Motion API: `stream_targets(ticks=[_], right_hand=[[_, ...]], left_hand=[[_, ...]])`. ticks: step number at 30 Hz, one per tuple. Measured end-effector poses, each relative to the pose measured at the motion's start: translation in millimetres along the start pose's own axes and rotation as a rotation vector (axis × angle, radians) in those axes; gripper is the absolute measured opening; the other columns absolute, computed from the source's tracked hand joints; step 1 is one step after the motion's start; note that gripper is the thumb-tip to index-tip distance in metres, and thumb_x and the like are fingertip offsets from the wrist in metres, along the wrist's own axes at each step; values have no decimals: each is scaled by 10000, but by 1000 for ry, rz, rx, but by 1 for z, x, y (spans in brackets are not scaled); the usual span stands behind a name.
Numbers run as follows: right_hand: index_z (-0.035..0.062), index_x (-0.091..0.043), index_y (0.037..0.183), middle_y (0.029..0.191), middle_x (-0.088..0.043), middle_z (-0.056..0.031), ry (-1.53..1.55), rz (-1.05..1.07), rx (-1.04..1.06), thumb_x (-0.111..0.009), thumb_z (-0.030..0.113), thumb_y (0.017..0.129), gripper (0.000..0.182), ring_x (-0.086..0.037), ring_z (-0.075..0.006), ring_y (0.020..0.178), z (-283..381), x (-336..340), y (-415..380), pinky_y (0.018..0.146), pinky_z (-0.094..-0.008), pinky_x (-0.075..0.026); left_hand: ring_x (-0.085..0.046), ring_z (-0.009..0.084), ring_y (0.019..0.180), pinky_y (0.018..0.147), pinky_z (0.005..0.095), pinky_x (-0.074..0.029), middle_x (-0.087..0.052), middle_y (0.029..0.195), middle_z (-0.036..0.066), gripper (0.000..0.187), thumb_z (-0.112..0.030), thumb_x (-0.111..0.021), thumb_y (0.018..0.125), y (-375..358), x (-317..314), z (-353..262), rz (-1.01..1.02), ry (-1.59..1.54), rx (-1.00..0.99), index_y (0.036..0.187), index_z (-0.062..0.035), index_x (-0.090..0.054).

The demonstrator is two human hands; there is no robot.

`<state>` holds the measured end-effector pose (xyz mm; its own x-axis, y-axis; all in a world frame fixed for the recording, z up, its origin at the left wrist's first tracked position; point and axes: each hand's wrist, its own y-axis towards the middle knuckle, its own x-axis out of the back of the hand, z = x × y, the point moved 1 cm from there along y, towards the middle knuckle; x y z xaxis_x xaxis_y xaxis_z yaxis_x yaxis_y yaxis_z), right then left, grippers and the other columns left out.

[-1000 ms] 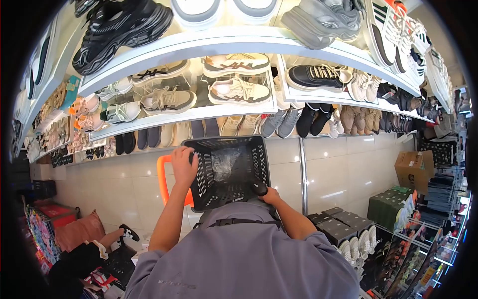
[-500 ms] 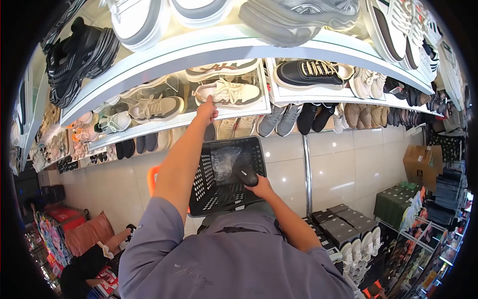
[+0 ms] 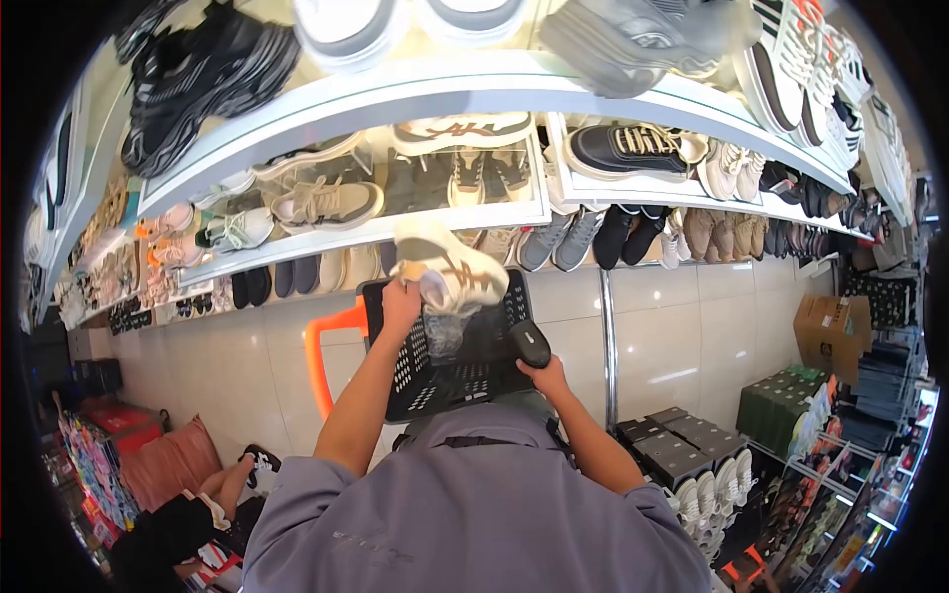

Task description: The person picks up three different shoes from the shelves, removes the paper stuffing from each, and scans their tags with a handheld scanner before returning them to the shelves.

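My left hand (image 3: 400, 306) is closed around the heel end of a cream sneaker (image 3: 465, 275) with brown stripes. The shoe hangs tilted over the far side of a black perforated basket (image 3: 405, 371) with an orange handle (image 3: 318, 374). Crumpled clear plastic (image 3: 445, 341) lies inside the basket, partly behind the sneaker. In my right hand (image 3: 544, 376), at the basket's right edge, is a black rounded oblong object (image 3: 531, 343) with a small white mark; its kind is not clear.
Shelves (image 3: 346, 234) full of shoes stand ahead, with a beige sneaker (image 3: 326, 203) and a black sneaker (image 3: 628, 150) on the middle level. Stacked dark shoeboxes (image 3: 672, 445) are on the right, near a cardboard box (image 3: 830, 331). A person (image 3: 183, 524) sits at lower left.
My left hand has taken the cream sneaker off the shelf and brought it down over the basket. My right hand has moved slightly right with the black object.
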<state>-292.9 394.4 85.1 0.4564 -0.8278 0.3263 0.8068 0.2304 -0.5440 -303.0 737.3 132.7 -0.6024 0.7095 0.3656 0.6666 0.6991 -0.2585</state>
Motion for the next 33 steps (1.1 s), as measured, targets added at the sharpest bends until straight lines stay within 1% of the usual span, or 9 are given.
stream_targets(ticks=[3,10,14,20,25,27,29,32,33], right_hand=[[-10,-679,887,729,-647,-54,-10,8,-5,-829,250,700,354,-571,-126,636,2,-6,-1,587,-300,-457],[-14,-669,881,747,-660,-58,-36,87,-118,-776,165,756,243,-602,-135,646,29,-30,-29,604,-288,-458],[-8,-668,930,813,-670,-55,103,94,-34,-779,150,752,263,-609,-130,719,67,-37,-61,650,-282,-465],[-18,-655,1042,942,-695,-69,87,76,212,-793,169,744,378,-614,-132,827,107,-29,-90,771,-292,-489],[8,-654,1078,994,-685,-67,308,131,300,-764,131,773,347,-616,-141,902,132,-17,-92,831,-303,-476],[16,-641,1103,959,-677,-57,464,215,319,-712,73,816,301,-623,-150,885,144,-13,-83,794,-296,-483],[14,-631,1116,934,-669,-49,567,281,272,-708,68,819,311,-620,-147,862,156,-11,-80,771,-290,-485],[19,-615,1150,925,-646,-30,655,317,160,-690,51,832,328,-622,-136,814,155,-12,-74,736,-282,-503],[19,-619,1159,984,-658,-38,632,435,94,-685,55,834,334,-625,-135,879,144,-8,-67,777,-291,-509]], left_hand=[[-614,419,783,684,459,-495,-636,820,231,188,-135,-555,808,-47,39,-13,165,448,-280,910,9,-618],[-588,385,824,698,467,-467,-593,837,167,142,-100,-602,769,-104,85,-5,411,406,-572,886,-30,-560],[-618,324,841,742,380,-493,-624,877,124,342,-71,-702,704,-124,102,-24,437,172,-635,1032,-44,-611],[-625,163,904,828,295,-482,-657,993,73,409,-78,-757,704,-132,122,-47,449,-164,-480,1084,-14,-619],[-616,175,1022,898,319,-487,-638,1126,78,552,-122,-793,716,-124,119,-13,378,-433,-309,1206,-24,-560],[-593,177,1087,939,334,-481,-615,1191,85,629,-135,-805,713,-128,117,-26,526,-507,-170,1260,-25,-515],[-581,163,1094,945,324,-475,-603,1204,80,645,-135,-829,692,-150,112,-50,491,-317,-498,1247,-29,-518],[-590,183,954,845,319,-473,-611,1022,62,465,-162,-828,639,-181,93,-112,668,-374,-462,1028,-52,-601],[-594,227,945,840,327,-472,-615,995,76,465,-168,-824,628,-187,85,-124,574,-184,-737,1026,-69,-605]])
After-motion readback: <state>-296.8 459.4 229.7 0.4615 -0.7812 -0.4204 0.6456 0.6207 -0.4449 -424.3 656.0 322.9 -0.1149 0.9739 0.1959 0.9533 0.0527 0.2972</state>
